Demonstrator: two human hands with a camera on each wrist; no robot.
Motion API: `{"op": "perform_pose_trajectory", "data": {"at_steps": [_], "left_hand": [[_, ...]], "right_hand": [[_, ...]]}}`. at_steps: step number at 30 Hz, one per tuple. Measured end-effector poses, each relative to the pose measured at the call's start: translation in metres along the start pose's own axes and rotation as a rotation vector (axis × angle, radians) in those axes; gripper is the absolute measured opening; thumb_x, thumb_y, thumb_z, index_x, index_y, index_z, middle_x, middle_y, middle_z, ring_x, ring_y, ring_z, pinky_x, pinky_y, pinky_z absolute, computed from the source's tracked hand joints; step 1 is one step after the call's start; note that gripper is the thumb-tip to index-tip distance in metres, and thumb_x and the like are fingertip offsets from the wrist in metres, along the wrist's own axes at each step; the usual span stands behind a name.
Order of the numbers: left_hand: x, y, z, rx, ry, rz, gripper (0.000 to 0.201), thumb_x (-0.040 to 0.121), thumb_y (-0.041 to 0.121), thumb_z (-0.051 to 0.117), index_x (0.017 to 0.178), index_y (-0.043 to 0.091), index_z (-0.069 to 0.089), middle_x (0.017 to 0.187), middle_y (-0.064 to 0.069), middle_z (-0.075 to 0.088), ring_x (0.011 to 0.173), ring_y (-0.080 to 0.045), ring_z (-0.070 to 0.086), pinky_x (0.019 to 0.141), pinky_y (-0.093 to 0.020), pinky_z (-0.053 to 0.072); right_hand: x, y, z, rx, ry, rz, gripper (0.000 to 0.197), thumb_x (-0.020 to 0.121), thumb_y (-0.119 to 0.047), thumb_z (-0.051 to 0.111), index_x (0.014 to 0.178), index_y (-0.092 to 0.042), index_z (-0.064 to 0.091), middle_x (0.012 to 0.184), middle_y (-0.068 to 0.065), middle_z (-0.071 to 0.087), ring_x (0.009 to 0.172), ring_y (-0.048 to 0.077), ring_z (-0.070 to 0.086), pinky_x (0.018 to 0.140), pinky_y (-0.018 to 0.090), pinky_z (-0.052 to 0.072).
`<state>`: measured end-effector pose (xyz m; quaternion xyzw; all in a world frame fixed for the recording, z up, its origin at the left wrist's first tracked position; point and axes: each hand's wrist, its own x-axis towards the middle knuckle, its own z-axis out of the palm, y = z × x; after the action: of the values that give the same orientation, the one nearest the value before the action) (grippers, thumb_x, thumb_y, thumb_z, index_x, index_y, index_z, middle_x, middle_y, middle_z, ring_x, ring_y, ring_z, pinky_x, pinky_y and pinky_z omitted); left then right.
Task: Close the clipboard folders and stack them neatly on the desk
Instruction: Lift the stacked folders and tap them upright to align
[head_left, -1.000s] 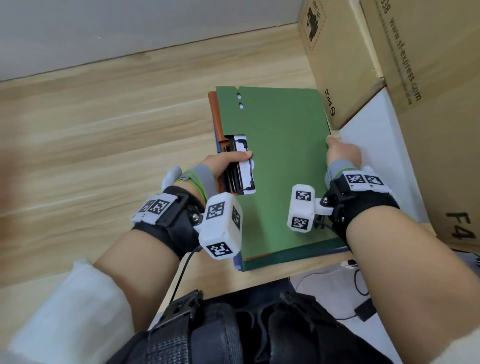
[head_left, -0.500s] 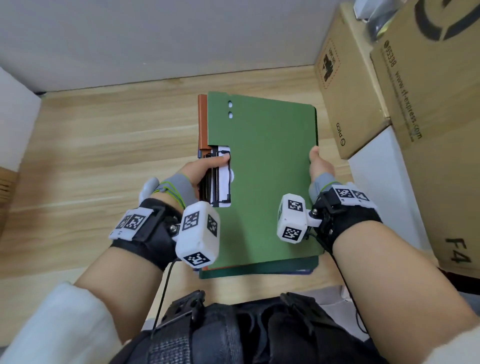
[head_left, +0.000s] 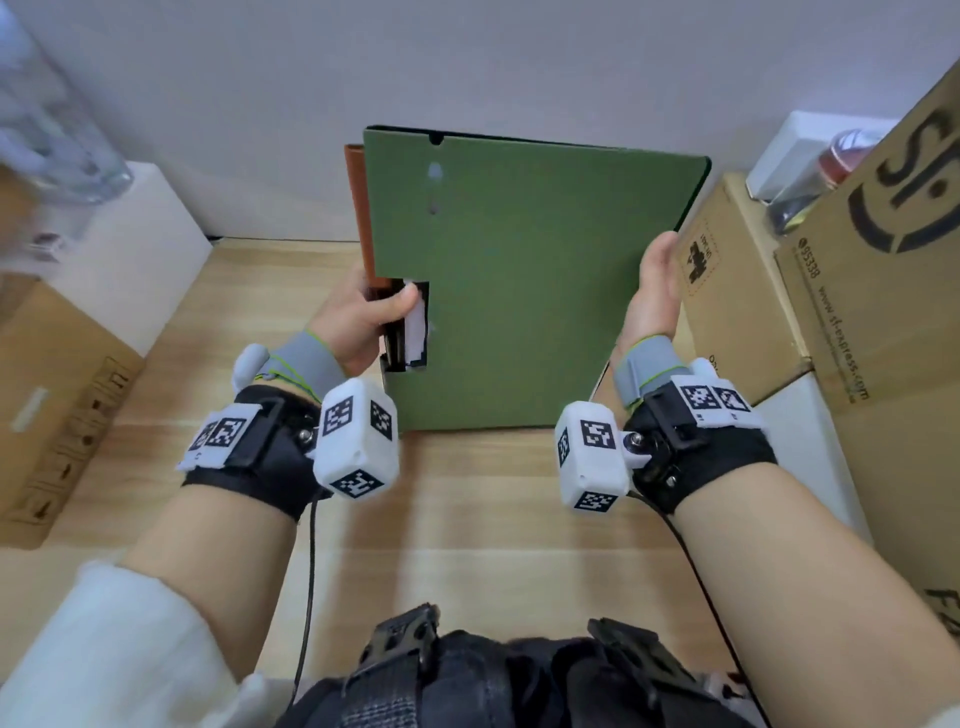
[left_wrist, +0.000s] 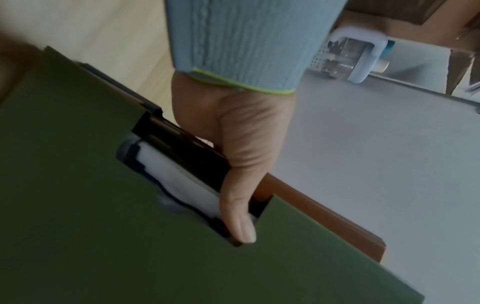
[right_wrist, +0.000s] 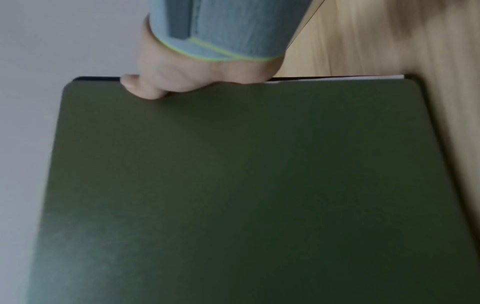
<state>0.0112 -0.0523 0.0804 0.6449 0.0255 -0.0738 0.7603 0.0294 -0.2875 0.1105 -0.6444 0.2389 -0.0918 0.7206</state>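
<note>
A closed green clipboard folder (head_left: 524, 280) tops a stack tilted up on its near edge above the wooden desk (head_left: 467, 519). An orange-brown folder (head_left: 358, 208) peeks out behind its left edge. My left hand (head_left: 363, 317) grips the stack's left side, thumb on the black clip in the green cover's cutout (left_wrist: 182, 164). On the other side, my right hand (head_left: 654, 296) holds the stack's right edge, thumb on the green cover (right_wrist: 145, 90). The fingers of both hands are hidden behind the stack. Any lower folders are hidden.
Brown cardboard boxes (head_left: 841, 291) stand close on the right, against a white block. Another cardboard box (head_left: 57, 405) and a white box (head_left: 130, 244) sit at the left. A grey wall (head_left: 467, 62) rises behind the desk.
The stack has been tilted up off the desk from lying flat, and both hands rose with it. The view has swung upward toward the wall.
</note>
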Motion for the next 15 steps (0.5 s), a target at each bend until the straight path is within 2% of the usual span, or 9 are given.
{"op": "perform_pose_trajectory", "data": {"at_steps": [3, 4, 6, 8, 9, 11, 12, 14, 15], "left_hand": [[-0.003, -0.011, -0.011, -0.079, -0.054, 0.022, 0.094, 0.035, 0.039, 0.092, 0.114, 0.007, 0.052, 0.085, 0.009, 0.077, 0.081, -0.006, 0.073, 0.072, -0.021, 0.056], [-0.004, -0.012, -0.013, -0.111, -0.071, 0.029, 0.093, 0.034, 0.042, 0.092, 0.113, 0.010, 0.056, 0.086, 0.009, 0.077, 0.081, -0.007, 0.073, 0.073, -0.023, 0.057], [-0.007, -0.006, -0.013, -0.159, -0.087, 0.075, 0.074, 0.031, 0.056, 0.088, 0.097, 0.025, 0.073, 0.082, 0.014, 0.076, 0.079, -0.003, 0.072, 0.074, -0.023, 0.058], [-0.007, 0.012, -0.010, -0.206, -0.032, 0.101, 0.055, 0.043, 0.072, 0.074, 0.081, 0.033, 0.078, 0.077, 0.017, 0.074, 0.073, 0.000, 0.070, 0.073, -0.023, 0.059], [-0.008, 0.024, -0.005, -0.237, 0.017, 0.091, 0.053, 0.060, 0.077, 0.060, 0.077, 0.031, 0.078, 0.073, 0.016, 0.073, 0.068, -0.002, 0.069, 0.070, -0.024, 0.059], [-0.004, 0.040, 0.004, -0.252, 0.090, 0.046, 0.072, 0.086, 0.070, 0.023, 0.068, 0.025, 0.076, 0.064, 0.011, 0.070, 0.058, -0.007, 0.066, 0.064, -0.023, 0.057], [-0.004, 0.047, 0.010, -0.258, 0.109, 0.045, 0.078, 0.090, 0.066, 0.014, 0.064, 0.024, 0.073, 0.059, 0.009, 0.068, 0.053, -0.009, 0.064, 0.060, -0.021, 0.056], [-0.004, 0.053, 0.024, -0.256, 0.155, 0.039, 0.074, 0.094, 0.061, 0.017, 0.055, 0.024, 0.069, 0.051, 0.009, 0.064, 0.044, -0.009, 0.058, 0.053, -0.017, 0.051], [-0.004, 0.052, 0.028, -0.251, 0.195, 0.038, 0.068, 0.094, 0.060, 0.024, 0.056, 0.024, 0.067, 0.049, 0.009, 0.062, 0.042, -0.008, 0.057, 0.051, -0.017, 0.050]], "right_hand": [[-0.005, 0.000, 0.003, 0.052, -0.006, -0.037, 0.053, 0.098, -0.044, 0.030, 0.144, -0.017, 0.036, 0.152, -0.004, 0.034, 0.140, 0.012, 0.029, 0.110, 0.025, 0.022], [-0.007, 0.000, 0.003, 0.071, -0.007, -0.048, 0.054, 0.098, -0.044, 0.030, 0.144, -0.017, 0.035, 0.153, -0.004, 0.033, 0.141, 0.012, 0.029, 0.111, 0.025, 0.021], [-0.008, -0.002, 0.004, 0.103, -0.016, -0.074, 0.054, 0.098, -0.045, 0.031, 0.144, -0.017, 0.036, 0.153, -0.003, 0.034, 0.141, 0.012, 0.030, 0.116, 0.026, 0.021], [-0.010, -0.010, 0.005, 0.110, -0.002, -0.086, 0.054, 0.098, -0.044, 0.030, 0.144, -0.017, 0.036, 0.153, -0.004, 0.034, 0.141, 0.011, 0.029, 0.112, 0.023, 0.022], [-0.010, -0.013, 0.005, 0.111, 0.005, -0.096, 0.053, 0.098, -0.043, 0.030, 0.144, -0.016, 0.035, 0.154, -0.004, 0.033, 0.141, 0.010, 0.029, 0.107, 0.020, 0.021], [-0.010, -0.021, 0.005, 0.128, 0.005, -0.124, 0.053, 0.099, -0.042, 0.029, 0.145, -0.015, 0.033, 0.155, -0.004, 0.031, 0.142, 0.009, 0.027, 0.101, 0.018, 0.020], [-0.012, -0.023, 0.006, 0.132, 0.001, -0.131, 0.053, 0.099, -0.041, 0.029, 0.145, -0.014, 0.033, 0.155, -0.004, 0.031, 0.142, 0.009, 0.027, 0.101, 0.018, 0.020], [-0.012, -0.024, 0.007, 0.118, 0.000, -0.140, 0.051, 0.099, -0.040, 0.032, 0.140, -0.012, 0.040, 0.150, -0.006, 0.038, 0.134, 0.004, 0.037, 0.106, 0.021, 0.024], [-0.010, -0.022, 0.008, 0.111, 0.009, -0.154, 0.046, 0.098, -0.039, 0.036, 0.134, -0.012, 0.047, 0.142, -0.007, 0.047, 0.131, -0.002, 0.030, 0.105, 0.022, 0.031]]}}
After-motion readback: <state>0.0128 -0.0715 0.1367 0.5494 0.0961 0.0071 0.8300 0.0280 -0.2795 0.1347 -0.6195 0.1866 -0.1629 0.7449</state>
